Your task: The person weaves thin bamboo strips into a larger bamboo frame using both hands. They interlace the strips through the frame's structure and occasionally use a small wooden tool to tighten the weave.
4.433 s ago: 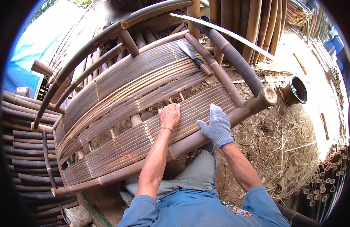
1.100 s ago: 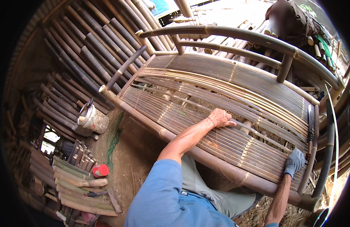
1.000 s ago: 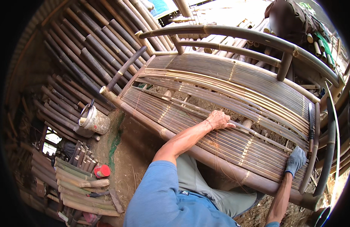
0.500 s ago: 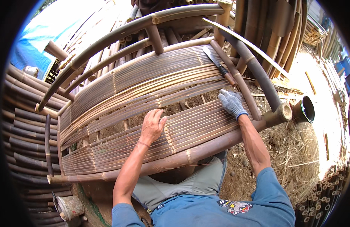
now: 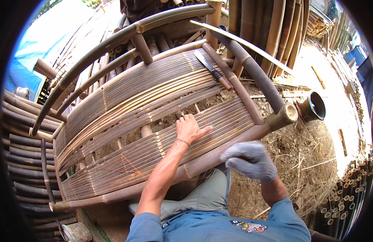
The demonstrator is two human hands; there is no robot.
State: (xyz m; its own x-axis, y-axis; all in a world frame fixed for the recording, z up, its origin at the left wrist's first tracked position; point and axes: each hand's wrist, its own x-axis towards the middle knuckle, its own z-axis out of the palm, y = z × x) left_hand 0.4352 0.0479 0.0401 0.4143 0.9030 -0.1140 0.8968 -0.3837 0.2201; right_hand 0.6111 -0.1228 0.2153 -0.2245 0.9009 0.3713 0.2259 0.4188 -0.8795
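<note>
A bamboo bench (image 5: 144, 29) with a seat of thin slats lies across the view in front of me. My left hand (image 5: 189, 128) is bare and rests on the front group of slats (image 5: 223, 121), its thumb spread and its fingertips at the gap's edge. Off the bench's front rail, my right hand (image 5: 253, 160), in a grey knit glove, is raised with its fingers curled together; whatever they may hold is too small to make out. Loose orange string (image 5: 134, 171) trails over the slats at the left. A knife (image 5: 212, 69) with a wooden handle lies on the far right slats.
Dark bamboo poles (image 5: 29, 157) are stacked at the left. A pale bamboo strip (image 5: 243, 45) leans over the right armrest (image 5: 251, 66). An open dark container (image 5: 314, 105) sits beyond the bench's right corner. A dirty bucket (image 5: 76, 232) stands at the lower left.
My right hand has left the slats near the knife and come back toward me, past the front rail. My left hand has moved right along the slats. The view has shifted somewhat.
</note>
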